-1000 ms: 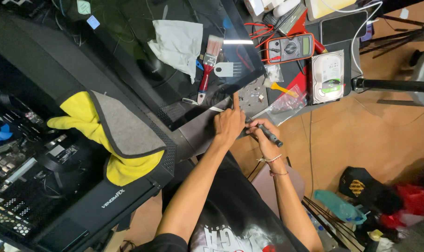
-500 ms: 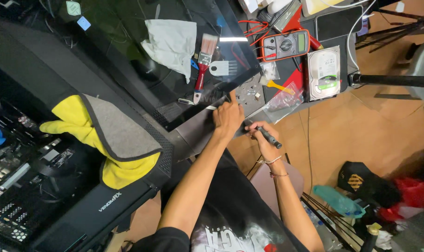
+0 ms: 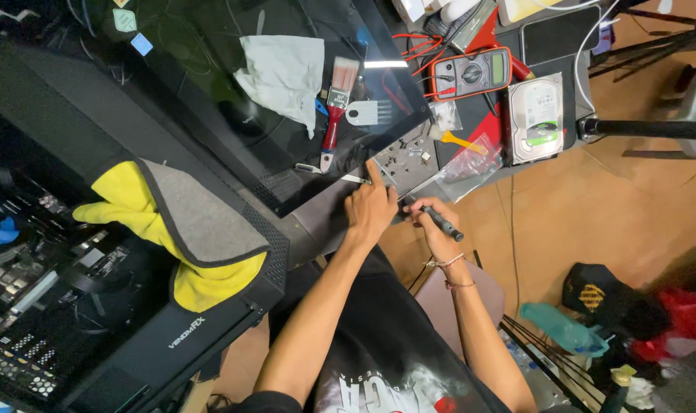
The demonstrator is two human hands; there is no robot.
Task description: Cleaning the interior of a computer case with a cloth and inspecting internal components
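Right hand (image 3: 433, 224) grips a black screwdriver (image 3: 444, 224), fingers wrapped round the handle, tip pointing toward the left hand; the tip itself is hidden. Left hand (image 3: 371, 205) lies flat on the near edge of the glass panel (image 3: 210, 84), index finger stretched out to the grey screw tray (image 3: 404, 157), other fingers loosely curled, holding nothing I can see. Both hands sit at the desk's near edge, just beside each other.

Tray holds small screws, touching the panel's corner. Clear plastic bag (image 3: 470, 164) just beside the tray, at the desk edge. On the glass: red-handled brush (image 3: 335, 115), white cloth (image 3: 283, 73), small white comb-like tool (image 3: 368, 113). Further back on the desk: multimeter (image 3: 470, 74) with red leads, hard drive (image 3: 535, 118) to its right.

Left of the panel: open black PC case (image 3: 133, 352), yellow-grey cloth (image 3: 179, 229) draped over its edge.
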